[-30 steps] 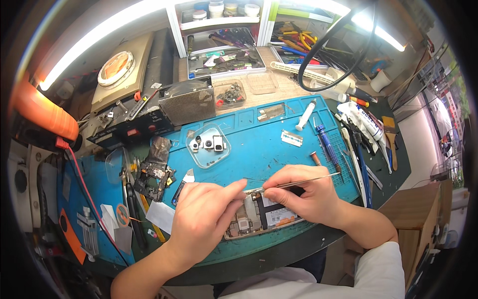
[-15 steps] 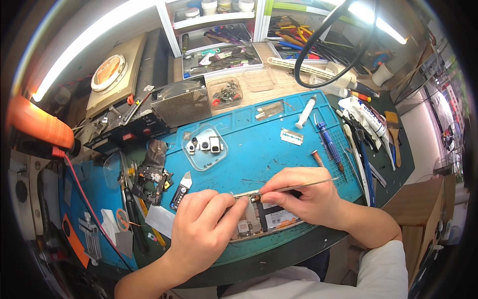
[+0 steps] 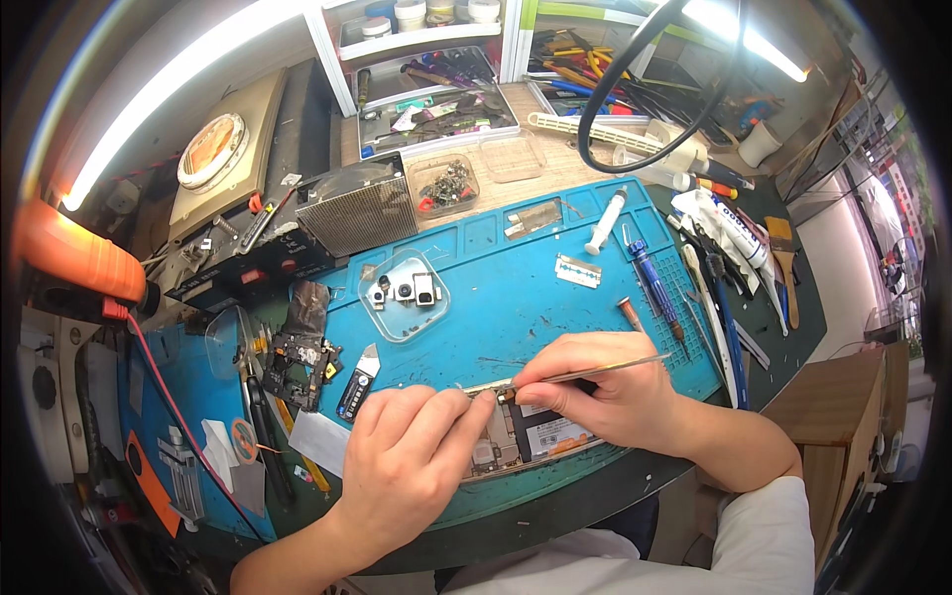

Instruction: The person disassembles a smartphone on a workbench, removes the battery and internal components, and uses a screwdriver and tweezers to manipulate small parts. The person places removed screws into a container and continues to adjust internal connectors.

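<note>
An opened phone lies on the blue mat in front of me, its inside facing up with a dark battery and a white label showing. My left hand is closed at the phone's upper edge, fingertips gripping it near a small gold-coloured part. In my right hand I pinch a thin metal tool; its back end sticks out to the right. Its working tip, by the same edge close to my left fingertips, is too small to make out. Both hands cover parts of the phone.
Beyond my hands sits a clear dish of camera modules. Around it lie a utility knife, a razor blade, a syringe and a blue screwdriver. A circuit board lies left; a black cable hangs overhead.
The whole view has shifted slightly. Both hands keep nearly the same pose at the phone's upper edge.
</note>
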Demonstrator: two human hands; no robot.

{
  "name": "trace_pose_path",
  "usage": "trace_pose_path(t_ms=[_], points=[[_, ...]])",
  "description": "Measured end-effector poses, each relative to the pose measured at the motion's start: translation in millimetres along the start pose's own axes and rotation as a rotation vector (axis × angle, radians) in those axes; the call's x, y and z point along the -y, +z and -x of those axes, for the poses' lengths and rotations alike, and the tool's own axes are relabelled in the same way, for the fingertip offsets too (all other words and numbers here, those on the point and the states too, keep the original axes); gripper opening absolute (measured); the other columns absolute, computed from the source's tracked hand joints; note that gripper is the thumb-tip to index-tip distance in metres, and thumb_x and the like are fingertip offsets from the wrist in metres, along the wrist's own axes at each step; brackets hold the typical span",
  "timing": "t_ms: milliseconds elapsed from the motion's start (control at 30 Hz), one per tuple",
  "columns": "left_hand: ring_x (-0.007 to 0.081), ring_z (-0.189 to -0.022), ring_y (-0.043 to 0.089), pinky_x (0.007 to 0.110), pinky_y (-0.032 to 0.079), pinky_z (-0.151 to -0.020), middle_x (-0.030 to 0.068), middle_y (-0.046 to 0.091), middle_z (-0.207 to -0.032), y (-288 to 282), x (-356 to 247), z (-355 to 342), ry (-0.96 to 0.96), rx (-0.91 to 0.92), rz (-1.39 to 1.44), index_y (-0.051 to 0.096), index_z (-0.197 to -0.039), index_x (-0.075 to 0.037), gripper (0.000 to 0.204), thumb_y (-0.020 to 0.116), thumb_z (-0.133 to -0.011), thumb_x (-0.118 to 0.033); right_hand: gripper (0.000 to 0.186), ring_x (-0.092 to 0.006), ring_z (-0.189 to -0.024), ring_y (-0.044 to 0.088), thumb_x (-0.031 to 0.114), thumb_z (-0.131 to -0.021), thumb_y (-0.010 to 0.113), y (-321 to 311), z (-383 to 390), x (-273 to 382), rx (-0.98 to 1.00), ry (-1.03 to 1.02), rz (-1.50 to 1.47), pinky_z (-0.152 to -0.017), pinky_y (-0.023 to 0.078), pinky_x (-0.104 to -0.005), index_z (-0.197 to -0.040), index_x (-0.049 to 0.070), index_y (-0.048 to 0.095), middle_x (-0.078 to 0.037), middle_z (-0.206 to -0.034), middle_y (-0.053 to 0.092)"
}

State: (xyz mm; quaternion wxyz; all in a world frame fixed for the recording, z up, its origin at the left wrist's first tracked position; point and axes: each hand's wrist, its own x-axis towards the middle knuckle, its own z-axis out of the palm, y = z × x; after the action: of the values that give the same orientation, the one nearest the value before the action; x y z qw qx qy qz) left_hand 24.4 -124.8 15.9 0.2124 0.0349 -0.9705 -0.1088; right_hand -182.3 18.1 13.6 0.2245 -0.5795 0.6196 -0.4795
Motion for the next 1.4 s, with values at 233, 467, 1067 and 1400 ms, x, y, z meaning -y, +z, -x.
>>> trace_pose_path(t_ms=[233,467,1067,1400], points=[[0.024,-0.101,0.059,0.039,0.049,-0.086,0.0023,0.066,-0.107,-3,-1,-1,-0.012,0.02,0.001,0.08,-0.12,-0.005,0.044,0.074,-0.076,-0.007,0.01,-0.0199,-0.079,0.074,0.007,-0.094,0.082,0,0,2,-0.013,0.015,-0.008,-0.068,0.058,-0.0303,-0.102,0.001,0.078,-0.008,-0.094,0.079],[0.0243,-0.101,0.06,0.039,0.049,-0.087,0.0021,0.067,-0.107,-3,-1,-3,-0.027,0.029,0.025,0.08,-0.12,-0.005,0.044,0.075,-0.076,-0.005,0.009,-0.0202,-0.079,0.074,0.006,-0.094,0.081,1,0,0,-0.007,0.012,-0.014,-0.068,0.058,-0.0305,-0.101,0.0,0.078,-0.008,-0.094,0.079],[0.025,-0.089,0.061,0.039,0.048,-0.08,0.003,0.068,-0.097,1,13,-4,-0.079,-0.04,0.176,0.079,-0.111,-0.006,0.039,0.078,-0.073,0.0,0.011,-0.0171,-0.074,0.072,0.009,-0.099,0.078,-3,1,6,-0.054,0.105,-0.049,-0.064,0.056,-0.0289,-0.102,-0.001,0.077,-0.011,-0.093,0.076],[0.025,-0.092,0.061,0.038,0.048,-0.081,0.0031,0.067,-0.1,0,8,-2,-0.034,-0.029,0.175,0.08,-0.111,-0.007,0.037,0.075,-0.075,0.0,0.012,-0.0151,-0.067,0.071,0.009,-0.099,0.077,-2,0,5,-0.057,0.149,-0.077,-0.059,0.054,-0.0288,-0.101,-0.003,0.077,-0.011,-0.087,0.076]])
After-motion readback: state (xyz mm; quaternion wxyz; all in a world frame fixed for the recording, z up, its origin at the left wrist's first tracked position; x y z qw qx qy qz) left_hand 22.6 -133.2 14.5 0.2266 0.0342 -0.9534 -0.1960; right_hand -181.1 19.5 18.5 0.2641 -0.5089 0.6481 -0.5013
